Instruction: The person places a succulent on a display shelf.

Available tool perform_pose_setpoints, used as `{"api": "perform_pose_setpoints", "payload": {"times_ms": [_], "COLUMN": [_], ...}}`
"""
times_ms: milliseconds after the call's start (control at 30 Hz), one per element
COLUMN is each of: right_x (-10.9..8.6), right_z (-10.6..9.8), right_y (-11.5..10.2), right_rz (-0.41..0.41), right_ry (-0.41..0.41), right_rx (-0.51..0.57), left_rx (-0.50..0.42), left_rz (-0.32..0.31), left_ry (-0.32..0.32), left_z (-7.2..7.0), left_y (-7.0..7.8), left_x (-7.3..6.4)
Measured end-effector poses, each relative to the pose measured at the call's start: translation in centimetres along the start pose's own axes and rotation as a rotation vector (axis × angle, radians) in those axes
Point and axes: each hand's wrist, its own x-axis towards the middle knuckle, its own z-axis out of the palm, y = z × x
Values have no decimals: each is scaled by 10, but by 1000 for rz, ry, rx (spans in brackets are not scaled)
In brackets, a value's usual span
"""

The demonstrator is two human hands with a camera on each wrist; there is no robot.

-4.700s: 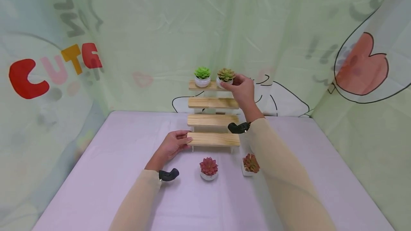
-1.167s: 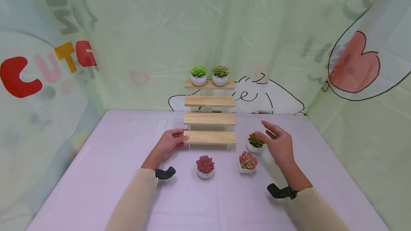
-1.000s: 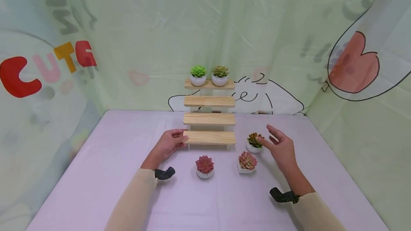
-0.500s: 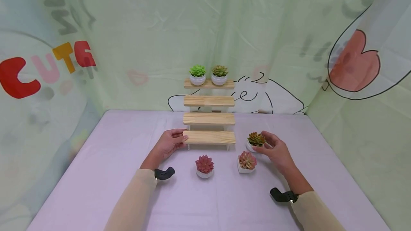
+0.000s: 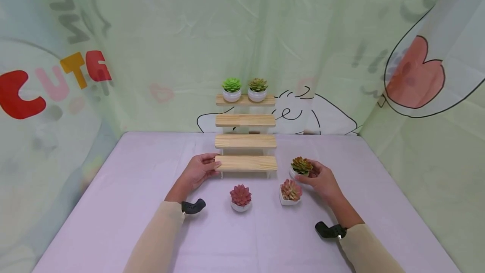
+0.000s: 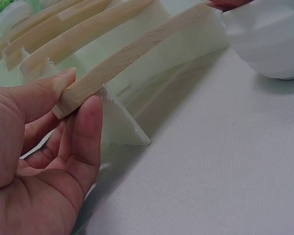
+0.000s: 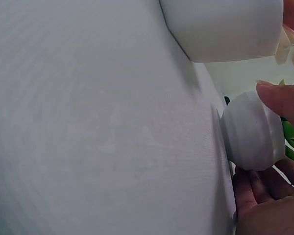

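My left hand (image 5: 198, 169) pinches the left end of the lowest plank on a four-step wooden display stand (image 5: 246, 162). Thumb above and fingers below the plank (image 6: 127, 58) show in the left wrist view. To the right of the stand, my right hand (image 5: 321, 180) grips a green-brown potted succulent (image 5: 301, 166). Seen from the right wrist, thumb and fingers lie on opposite sides of its round white pot (image 7: 250, 132), which stands at the table surface. A bright green succulent (image 5: 232, 89) and an olive one (image 5: 257, 90) stand side by side on the top step.
In front of the stand sits a dark red succulent (image 5: 240, 197) in a round white pot. A pink succulent (image 5: 290, 192) in a square white pot is just in front of my right hand. A pale cloth covers the table (image 5: 151, 146); a printed curtain (image 5: 170, 54) hangs behind.
My right hand has let go of the olive succulent on the top step and come down to the table. Its fingers have closed round the green-brown succulent's pot. My left hand keeps its hold.
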Motion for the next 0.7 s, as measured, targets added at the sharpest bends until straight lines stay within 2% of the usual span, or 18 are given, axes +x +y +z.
{"api": "perform_pose_setpoints", "payload": {"times_ms": [700], "right_x": [0], "right_z": [4], "right_y": [-1], "right_rz": [37], "right_ry": [34], "right_rx": [-21], "left_rx": [-23], "left_rz": [10], "left_ry": [9], "left_z": [0], "left_y": [-2], "left_x": [1]}}
